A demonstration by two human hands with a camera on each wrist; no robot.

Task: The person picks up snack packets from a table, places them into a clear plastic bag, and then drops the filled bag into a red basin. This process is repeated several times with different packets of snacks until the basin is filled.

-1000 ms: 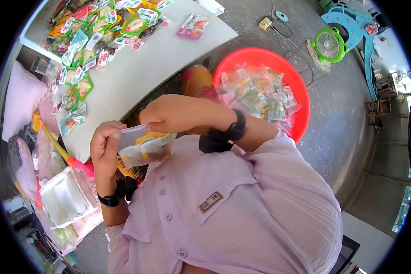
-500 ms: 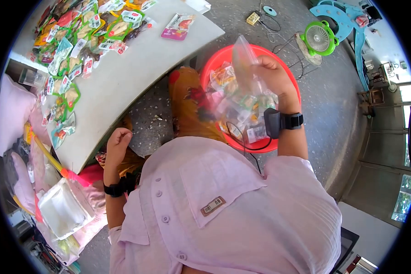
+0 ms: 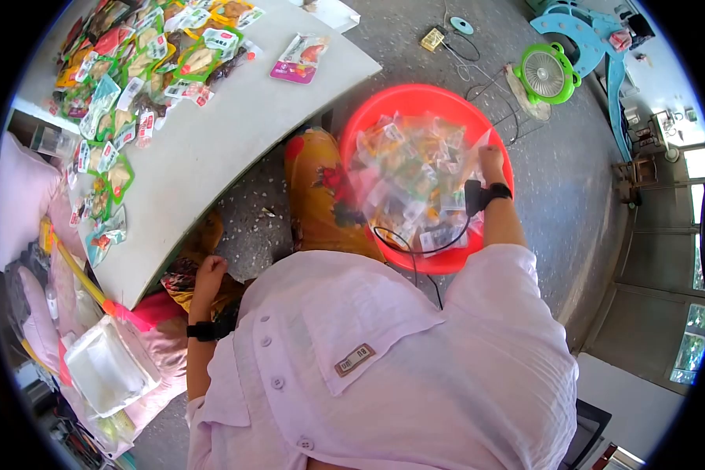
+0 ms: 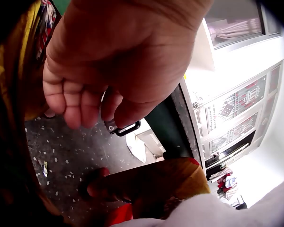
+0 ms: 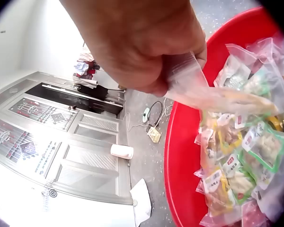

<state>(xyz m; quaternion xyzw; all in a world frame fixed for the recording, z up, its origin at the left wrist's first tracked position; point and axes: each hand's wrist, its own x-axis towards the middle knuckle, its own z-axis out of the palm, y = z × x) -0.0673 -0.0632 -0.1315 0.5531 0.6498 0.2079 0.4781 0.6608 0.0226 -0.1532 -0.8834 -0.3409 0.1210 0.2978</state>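
Over the right side of a red basin (image 3: 500, 133), my right hand (image 3: 492, 164) pinches the end of a clear plastic bag. In the right wrist view that bag (image 5: 227, 99) hangs sideways from the hand (image 5: 142, 52), above several clear bags with small colourful packets (image 5: 239, 182) inside. My left hand (image 3: 209, 280) hangs beside the table edge, near my lap. From the left wrist view, the fingers of this hand (image 4: 118, 61) are loosely curled and hold nothing.
Colourful food packets (image 3: 137, 74) are heaped on the white table (image 3: 211, 141), with a purple-and-white packet (image 3: 300, 59) apart. A white foam box (image 3: 110, 368) stands lower left. The green fan (image 3: 546, 73) and cables lie beyond the basin; a black cord crosses its near rim.
Both hands held a bag together a second ago; the left let go and dropped toward the lap. My right hand carried the bag over to the basin and lowered it.
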